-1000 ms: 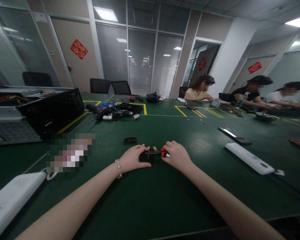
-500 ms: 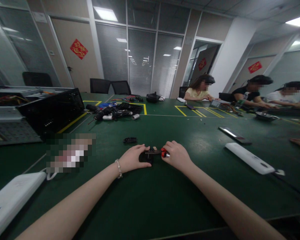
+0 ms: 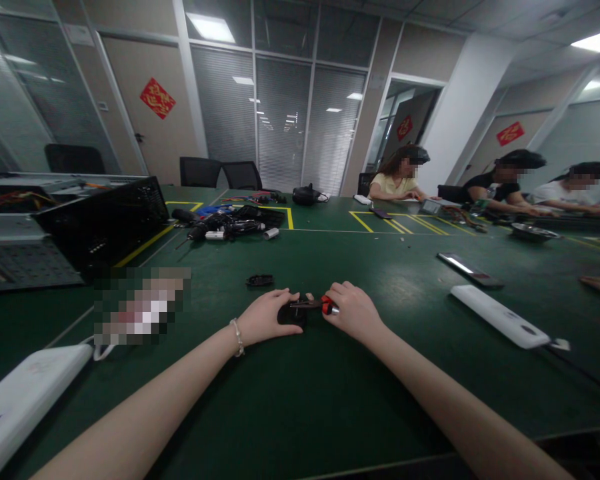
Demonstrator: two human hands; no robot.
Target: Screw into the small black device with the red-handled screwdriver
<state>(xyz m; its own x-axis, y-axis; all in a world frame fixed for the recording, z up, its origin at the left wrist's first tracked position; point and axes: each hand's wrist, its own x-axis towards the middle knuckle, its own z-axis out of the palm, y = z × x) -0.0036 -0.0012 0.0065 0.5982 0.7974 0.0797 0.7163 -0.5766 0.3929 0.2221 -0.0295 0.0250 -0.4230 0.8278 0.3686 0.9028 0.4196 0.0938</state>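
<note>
My left hand (image 3: 265, 315) rests on the green table, thumb and fingers closed around a small black part (image 3: 291, 315) whose kind I cannot make out. From the right, my right hand (image 3: 353, 307) grips a pair of pliers (image 3: 306, 305) by the red handles. The metal jaws reach over the black part and seem to touch it. A tiny light-coloured piece (image 3: 309, 297) shows just behind the jaws. Beyond my left hand lies another small black part (image 3: 259, 280), apart from both hands.
An opened computer case (image 3: 105, 227) stands at left. A heap of black tools and cables (image 3: 230, 223) lies behind. White power banks (image 3: 500, 316) lie on both sides, and a phone (image 3: 467, 269) at right. Several people (image 3: 400, 177) sit at the far right.
My hands, the pliers and the black part hold almost the same place. At the far right, a co-worker's head and hands have shifted slightly.
</note>
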